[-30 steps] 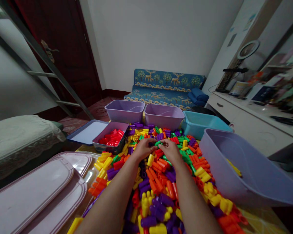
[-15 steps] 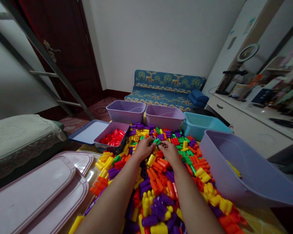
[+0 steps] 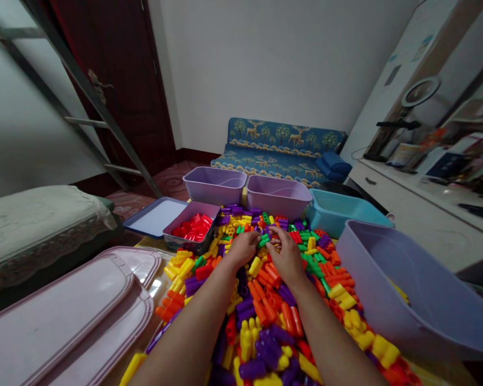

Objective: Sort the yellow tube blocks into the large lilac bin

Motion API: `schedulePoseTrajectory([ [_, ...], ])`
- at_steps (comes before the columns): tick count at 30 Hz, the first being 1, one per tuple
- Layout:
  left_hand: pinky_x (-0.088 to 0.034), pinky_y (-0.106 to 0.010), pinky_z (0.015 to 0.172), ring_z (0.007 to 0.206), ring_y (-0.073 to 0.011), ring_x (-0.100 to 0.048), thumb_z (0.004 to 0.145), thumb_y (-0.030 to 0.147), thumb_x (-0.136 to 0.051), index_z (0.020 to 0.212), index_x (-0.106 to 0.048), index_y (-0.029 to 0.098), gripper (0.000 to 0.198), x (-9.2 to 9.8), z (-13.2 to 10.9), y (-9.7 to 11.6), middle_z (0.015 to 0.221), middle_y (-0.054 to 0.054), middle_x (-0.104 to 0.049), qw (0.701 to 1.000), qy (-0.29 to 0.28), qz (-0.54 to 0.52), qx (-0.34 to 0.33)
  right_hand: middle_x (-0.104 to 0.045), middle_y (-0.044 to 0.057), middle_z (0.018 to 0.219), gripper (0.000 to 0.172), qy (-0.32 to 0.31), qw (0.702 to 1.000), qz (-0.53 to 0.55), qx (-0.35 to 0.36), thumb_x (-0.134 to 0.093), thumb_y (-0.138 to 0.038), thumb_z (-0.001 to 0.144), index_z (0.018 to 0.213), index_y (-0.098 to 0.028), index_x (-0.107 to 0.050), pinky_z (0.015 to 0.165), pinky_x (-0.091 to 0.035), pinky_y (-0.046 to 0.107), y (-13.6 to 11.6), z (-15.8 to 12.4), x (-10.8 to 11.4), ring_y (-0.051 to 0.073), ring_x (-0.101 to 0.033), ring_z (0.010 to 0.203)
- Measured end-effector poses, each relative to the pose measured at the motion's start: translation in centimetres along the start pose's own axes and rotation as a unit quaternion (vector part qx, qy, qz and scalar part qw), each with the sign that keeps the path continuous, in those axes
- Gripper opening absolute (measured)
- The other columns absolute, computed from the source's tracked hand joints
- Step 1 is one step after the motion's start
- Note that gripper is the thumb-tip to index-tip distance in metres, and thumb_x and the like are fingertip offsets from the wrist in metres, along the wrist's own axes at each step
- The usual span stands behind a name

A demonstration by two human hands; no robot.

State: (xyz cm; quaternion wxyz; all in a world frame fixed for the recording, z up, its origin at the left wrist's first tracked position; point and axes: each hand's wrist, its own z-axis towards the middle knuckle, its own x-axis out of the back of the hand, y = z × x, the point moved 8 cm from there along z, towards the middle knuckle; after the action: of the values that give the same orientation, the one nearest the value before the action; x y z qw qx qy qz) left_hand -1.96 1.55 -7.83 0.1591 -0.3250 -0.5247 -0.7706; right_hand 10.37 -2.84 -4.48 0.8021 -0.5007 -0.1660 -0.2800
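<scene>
Over the middle of a heap of plastic building blocks, my left hand (image 3: 243,250) is closed on a green plastic block (image 3: 264,240) made of short tubes. My right hand (image 3: 285,256) is just to the right of it, its fingers spread and curved; the thumb is close to the green block, and whether it touches cannot be made out. Yellow blocks (image 3: 256,266) and orange blocks (image 3: 261,300) lie below my hands. Purple blocks (image 3: 268,347) are nearer to me, between my forearms. Green blocks (image 3: 314,267) lie right of my right hand.
Two purple bins (image 3: 215,185) and a turquoise bin (image 3: 348,212) line the far edge. A larger purple bin (image 3: 370,284) stands right, with something yellow inside. A tin (image 3: 181,244) of red pieces sits left, beside its lid (image 3: 156,215). Pale pink lids (image 3: 64,300) lie front left.
The fingers of my right hand have spread away from the green block. My left hand still holds it. The whole view has shifted slightly.
</scene>
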Motion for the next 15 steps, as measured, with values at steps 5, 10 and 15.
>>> schedulePoseTrajectory([
  [5, -0.039, -0.022, 0.064, 0.073, -0.0154, -0.058, 0.089, 0.024, -0.044, 0.091, -0.069, 0.017, 0.027, 0.1, -0.1, 0.0, 0.078, -0.004, -0.067, 1.0, 0.001, -0.005, 0.003, -0.065, 0.007, 0.108, 0.034, -0.007, 0.999, -0.011, 0.045, -0.051, -0.017, 0.08, 0.111, -0.023, -0.062, 0.086, -0.049, 0.036, -0.7, -0.1, -0.3, 0.021, -0.061, 0.093],
  [10, -0.044, -0.024, 0.072, 0.083, -0.0169, -0.063, 0.086, 0.026, -0.05, 0.101, -0.07, 0.019, 0.027, 0.0, 0.0, 0.0, 0.089, -0.004, -0.071, 0.998, 0.006, -0.054, -0.011, -0.067, 0.006, 0.097, 0.017, -0.023, 0.999, 0.014, 0.032, -0.056, -0.023, 0.08, 0.093, -0.021, -0.067, 0.082, -0.049, 0.033, 0.1, -0.1, -0.6, 0.02, -0.062, 0.09],
  [15, -0.047, -0.024, 0.073, 0.08, -0.0164, -0.063, 0.082, 0.023, -0.056, 0.101, -0.07, 0.017, 0.025, 0.6, 0.0, 0.0, 0.087, -0.004, -0.071, 0.992, 0.04, -0.121, -0.011, -0.068, 0.004, 0.085, 0.014, -0.034, 0.996, 0.076, -0.024, -0.058, -0.029, 0.079, 0.089, -0.02, -0.064, 0.071, -0.051, 0.03, 1.2, -0.2, -0.9, 0.018, -0.062, 0.075],
])
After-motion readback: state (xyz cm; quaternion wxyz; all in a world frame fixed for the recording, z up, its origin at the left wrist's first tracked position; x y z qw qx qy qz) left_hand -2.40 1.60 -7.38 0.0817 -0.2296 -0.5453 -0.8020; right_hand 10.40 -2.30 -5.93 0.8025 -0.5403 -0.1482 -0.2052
